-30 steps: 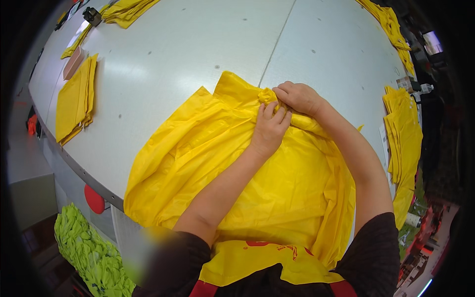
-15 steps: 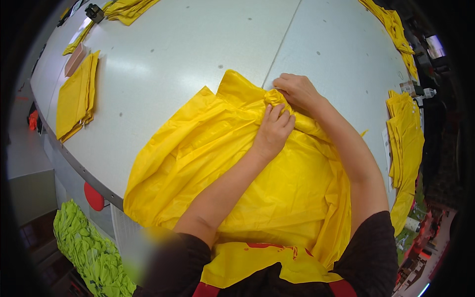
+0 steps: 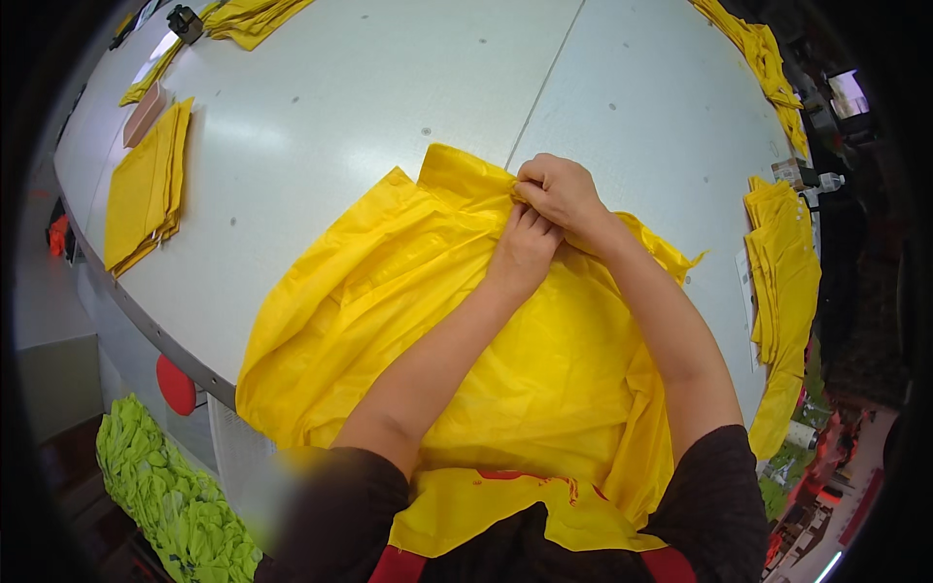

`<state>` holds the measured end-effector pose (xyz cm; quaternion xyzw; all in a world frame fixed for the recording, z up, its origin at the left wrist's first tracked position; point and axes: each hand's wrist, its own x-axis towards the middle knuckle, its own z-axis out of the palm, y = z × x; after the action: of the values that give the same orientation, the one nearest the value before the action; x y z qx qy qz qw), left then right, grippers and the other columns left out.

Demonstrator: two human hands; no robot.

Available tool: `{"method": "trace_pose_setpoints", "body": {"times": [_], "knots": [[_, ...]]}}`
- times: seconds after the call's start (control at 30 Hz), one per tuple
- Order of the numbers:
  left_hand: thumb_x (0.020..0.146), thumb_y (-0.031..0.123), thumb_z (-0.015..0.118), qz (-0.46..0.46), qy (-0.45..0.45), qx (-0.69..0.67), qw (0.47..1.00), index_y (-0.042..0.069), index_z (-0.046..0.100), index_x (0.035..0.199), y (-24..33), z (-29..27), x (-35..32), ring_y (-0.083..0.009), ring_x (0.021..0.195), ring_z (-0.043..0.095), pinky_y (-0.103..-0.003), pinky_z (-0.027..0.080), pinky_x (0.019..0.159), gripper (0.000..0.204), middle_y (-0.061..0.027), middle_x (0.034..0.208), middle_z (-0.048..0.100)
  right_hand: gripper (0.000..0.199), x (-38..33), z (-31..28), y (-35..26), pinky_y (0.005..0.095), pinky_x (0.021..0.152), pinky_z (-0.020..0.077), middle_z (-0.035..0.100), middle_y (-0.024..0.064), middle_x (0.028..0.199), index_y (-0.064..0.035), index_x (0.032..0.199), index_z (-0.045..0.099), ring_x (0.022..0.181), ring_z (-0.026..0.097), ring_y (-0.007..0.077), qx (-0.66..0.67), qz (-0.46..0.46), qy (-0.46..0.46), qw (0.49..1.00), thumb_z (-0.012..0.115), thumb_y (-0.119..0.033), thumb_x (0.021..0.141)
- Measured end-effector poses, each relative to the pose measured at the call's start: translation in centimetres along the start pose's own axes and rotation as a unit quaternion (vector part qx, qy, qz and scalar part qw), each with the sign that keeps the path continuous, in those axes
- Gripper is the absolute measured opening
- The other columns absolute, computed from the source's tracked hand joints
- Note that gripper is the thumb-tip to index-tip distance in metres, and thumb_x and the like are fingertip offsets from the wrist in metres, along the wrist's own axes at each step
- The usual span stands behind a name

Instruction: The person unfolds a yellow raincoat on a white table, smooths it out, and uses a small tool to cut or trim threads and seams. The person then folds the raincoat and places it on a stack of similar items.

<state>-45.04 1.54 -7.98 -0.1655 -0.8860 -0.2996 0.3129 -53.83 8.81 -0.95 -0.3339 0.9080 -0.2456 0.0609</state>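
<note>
Fabric fills the scene: at far left a heap of lime-green material [image 3: 160, 486] lies below the counter [image 3: 389, 87], and on the counter's left part rests a flat stack of folded yellow sheets [image 3: 144, 185], with a red round knob [image 3: 177, 385] on the counter's near side. At centre, a large crumpled yellow plastic garment [image 3: 389, 291] spreads across the near edge and hangs toward the person. The left hand [image 3: 525, 248] presses on it just below its far edge, grip together on a fold of the yellow material. Touching it, the right hand [image 3: 559, 192] has its grip clamped on the garment's bunched far edge. Further right, a pile of yellow pieces [image 3: 782, 282] drapes over the counter's rim.
</note>
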Motion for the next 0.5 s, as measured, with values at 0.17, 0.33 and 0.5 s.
{"method": "trace_pose_setpoints", "body": {"times": [0.17,0.33,0.5], "knots": [[0.069,0.008,0.058,-0.024,-0.028,0.058,0.998,0.005,0.062,0.092,0.5,0.2,0.0,-0.0236,0.094,0.052,-0.041,0.038,0.082,0.023,-0.0082,0.093,0.058,0.006,-1.5,-0.6,1.4,0.0316,0.051,0.0447,0.053,0.0076,0.07,-0.0042,0.072,0.054,0.065,0.054,0.0234,-0.12,-0.238,0.064,0.962,0.06,-0.006,0.072],[0.069,0.009,0.056,-0.01,-0.085,0.131,0.988,0.008,0.062,0.087,-0.1,0.3,0.2,-0.021,0.09,0.051,-0.039,0.038,0.076,0.019,-0.0048,0.09,0.058,0.004,-2.7,-0.9,1.9,0.0351,0.06,0.0469,0.054,0.0079,0.074,-0.0041,0.077,0.055,0.068,0.055,0.0272,0.051,-0.165,0.066,0.983,0.057,-0.008,0.076],[0.076,0.027,0.063,-0.043,-0.06,0.13,0.989,0.018,0.061,0.091,0.4,-0.7,1.2,-0.0182,0.088,0.053,-0.035,0.041,0.07,0.018,0.0033,0.092,0.058,0.011,-4.3,-2.0,6.2,0.0378,0.067,0.0464,0.059,0.0098,0.076,-0.005,0.081,0.059,0.075,0.057,0.0285,-0.118,-0.013,0.001,0.993,0.053,-0.013,0.081]]}}
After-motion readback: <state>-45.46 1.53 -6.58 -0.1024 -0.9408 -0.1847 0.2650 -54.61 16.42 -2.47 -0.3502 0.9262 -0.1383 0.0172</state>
